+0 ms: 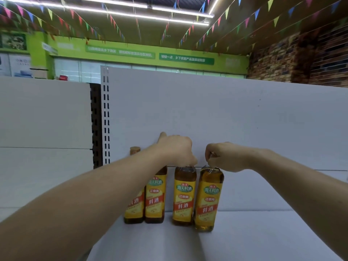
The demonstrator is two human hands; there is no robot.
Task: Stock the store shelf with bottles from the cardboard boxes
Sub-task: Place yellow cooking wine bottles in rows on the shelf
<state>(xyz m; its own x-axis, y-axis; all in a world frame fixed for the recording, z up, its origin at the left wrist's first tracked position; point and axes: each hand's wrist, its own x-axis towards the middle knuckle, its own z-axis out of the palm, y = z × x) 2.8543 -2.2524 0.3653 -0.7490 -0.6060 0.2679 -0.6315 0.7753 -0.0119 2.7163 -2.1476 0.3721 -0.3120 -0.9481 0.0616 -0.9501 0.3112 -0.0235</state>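
We face a white shelf unit whose tall back panel [216, 113] fills the middle of the view, with a slotted white upright [106, 119] at its left edge and a second white panel [43, 113] further left. Above it run a green wall band [143, 51] with signs, a brick-patterned wall [301, 59] on the right, and strings of coloured pennants [116, 25] under the ceiling lights.

The white shelf board [263, 232] spreads out below us, and four bottles stand upright on it in a row near its middle, all with yellow labels and amber liquid. From left to right: the first bottle [134, 210], partly hidden by our left forearm, with its cap showing above the arm; the second bottle [156, 196] touching it; the third bottle [184, 194] a little apart; and the fourth bottle [208, 200] just beside the third and slightly nearer to us.

Our left hand [175, 149] reaches over the row, fingers curled down and pressed onto the top of the third bottle, index finger lifted toward the back panel. Our right hand [224, 157] is closed around the neck of the fourth bottle, pinching it at the cap, which the fingers hide
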